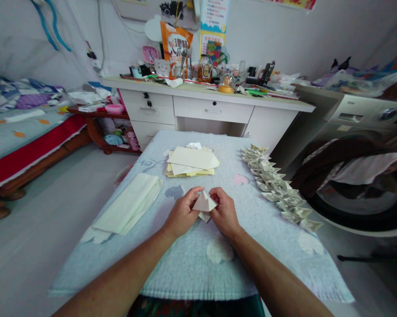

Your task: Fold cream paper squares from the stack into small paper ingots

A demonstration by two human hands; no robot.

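Both hands, the left hand (184, 210) and the right hand (224, 210), grasp a folded paper piece (205, 202) between them, above the near middle of the cloth-covered table (185, 264). Beyond it lies a paper stack (193, 160); folded sheets (130, 204) lie to the left, rows of finished paper shapes (274, 180) to the right.

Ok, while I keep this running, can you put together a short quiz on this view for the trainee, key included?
1. True or false: the left hand and the right hand both touch the small folded paper.

2. What lies on the cloth just beyond the hands?
(a) a glass jar
(b) a stack of paper
(c) a pink clock

3. Fill the gap: the lined-up folded pieces sit along the ___ side of the cloth, toward the washing machine.

Key: 1 true; 2 b; 3 right.
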